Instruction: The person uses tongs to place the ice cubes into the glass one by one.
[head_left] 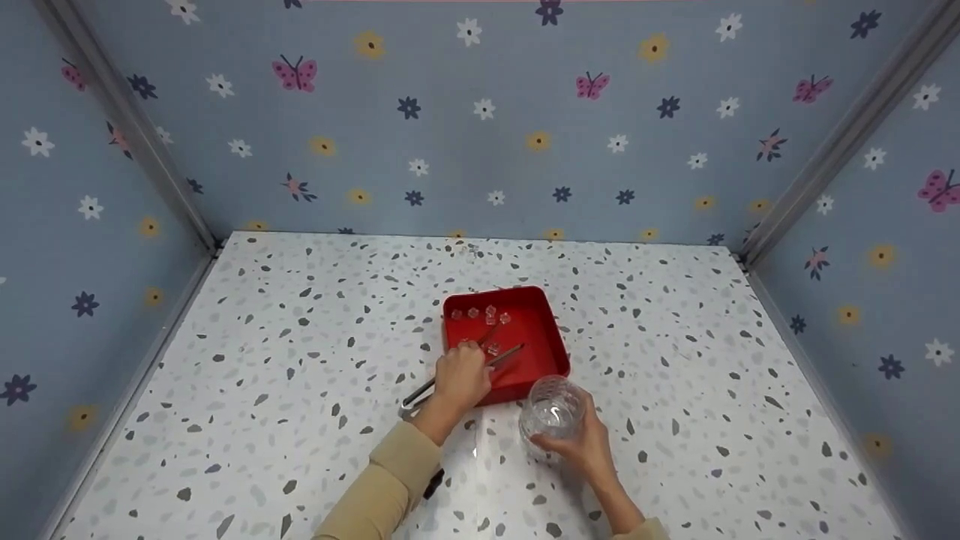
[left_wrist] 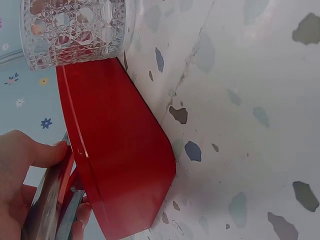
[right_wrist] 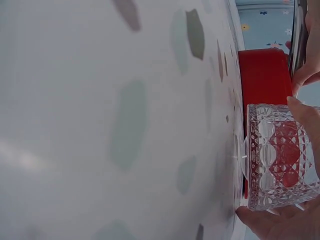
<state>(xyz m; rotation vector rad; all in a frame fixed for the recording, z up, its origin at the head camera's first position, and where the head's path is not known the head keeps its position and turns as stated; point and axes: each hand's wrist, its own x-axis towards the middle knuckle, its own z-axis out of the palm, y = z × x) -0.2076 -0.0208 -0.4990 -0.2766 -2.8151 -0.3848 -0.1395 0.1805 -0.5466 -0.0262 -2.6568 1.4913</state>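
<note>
My left hand (head_left: 460,379) grips metal tongs (head_left: 418,393) over the front left of a red tray (head_left: 538,322). The tongs' two arms stand apart and point down into the tray. Several small clear cubes (head_left: 490,315) lie on the tray floor, mostly toward the back left; one is near the tong tips. With thumb and fingers around its side, my right hand (head_left: 581,442) holds a clear patterned drinking glass (right_wrist: 280,155) by the tray's front right corner. The glass is upright; I cannot tell whether its base touches the table. My left hand partly hides the tray's left side.
The speckled white table (head_left: 315,322) extends around the tray. Blue printed panels (head_left: 480,165) enclose it at the back and both sides, with grey posts at the back corners. A small dark object (head_left: 433,484) shows beside the left sleeve.
</note>
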